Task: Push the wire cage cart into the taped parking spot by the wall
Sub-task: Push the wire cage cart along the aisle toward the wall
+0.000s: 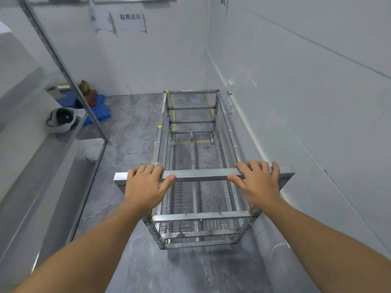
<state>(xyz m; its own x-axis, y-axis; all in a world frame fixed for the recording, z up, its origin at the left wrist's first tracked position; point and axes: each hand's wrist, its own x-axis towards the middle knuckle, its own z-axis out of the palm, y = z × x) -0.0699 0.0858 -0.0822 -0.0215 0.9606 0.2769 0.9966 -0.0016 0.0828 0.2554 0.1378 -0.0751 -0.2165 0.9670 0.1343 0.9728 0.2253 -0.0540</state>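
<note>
A metal wire cage cart point(191, 121) stands lengthwise in front of me, close along the right wall. Its near top bar point(201, 174) runs across at hand height. My left hand point(146, 185) grips the bar's left part, fingers over the top and thumb under. My right hand point(257, 180) grips the right part the same way. Yellow tape lines point(191, 142) on the grey floor show through the wire mesh, under the cart's far half; one strip point(174, 115) runs along the left side towards the far wall.
The white right wall point(296, 102) lies right beside the cart. A metal shelf rack point(63, 66) stands on the left, with a white helmet point(61, 119) on its ledge. A blue pallet point(99, 108) with brown objects sits in the far left corner. Paper signs point(131, 20) hang on the far wall.
</note>
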